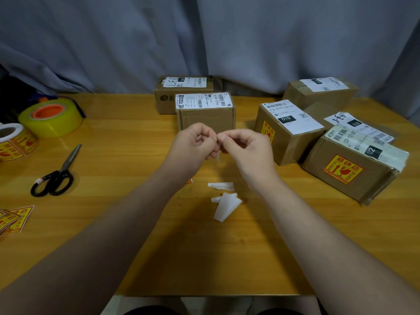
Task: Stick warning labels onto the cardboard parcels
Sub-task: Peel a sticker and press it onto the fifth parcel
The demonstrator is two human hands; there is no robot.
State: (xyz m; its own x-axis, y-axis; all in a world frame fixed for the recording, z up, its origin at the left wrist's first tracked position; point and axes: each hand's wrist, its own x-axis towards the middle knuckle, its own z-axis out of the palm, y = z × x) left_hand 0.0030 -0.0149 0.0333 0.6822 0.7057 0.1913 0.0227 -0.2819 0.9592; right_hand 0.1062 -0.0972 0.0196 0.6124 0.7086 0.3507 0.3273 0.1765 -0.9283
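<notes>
Curtain cloth [227, 42], grey and folded, fills the whole background behind one wooden table [136, 258], whose near edge cuts off at the bottom of the view.

Six cardboard parcels stand on the far half of the table. Two sit at centre, the rear parcel [172, 103] half hidden behind the front parcel [205, 117]. Four cluster at right: the far right parcel [318, 92], the flat parcel [359, 126] partly covered by its neighbours, the middle parcel [286, 137], and the nearest parcel [350, 176]. Only two show a yellow and red warning label on a side face, the middle one and the nearest one; the other faces cannot be checked.

Two rolls lie at left: one yellow tape roll [51, 120] with an orange core, and one label roll [13, 142], cut off by the frame edge. One pair of black-handled scissors [58, 173] lies closed beside them. Loose warning labels [14, 218] overlap at the lower left edge, so their number is unclear.

Both hands hover together above the table's centre, just before the front parcel. The left hand [195, 144] and right hand [246, 148] have fingers curled, fingertips meeting and pinching one small label piece [218, 156], of which only a pale sliver shows below the thumbs.

Two crumpled white backing scraps [223, 201] lie beneath the hands, and a tiny orange-edged fragment [189, 181] peeks out beside the left wrist.
</notes>
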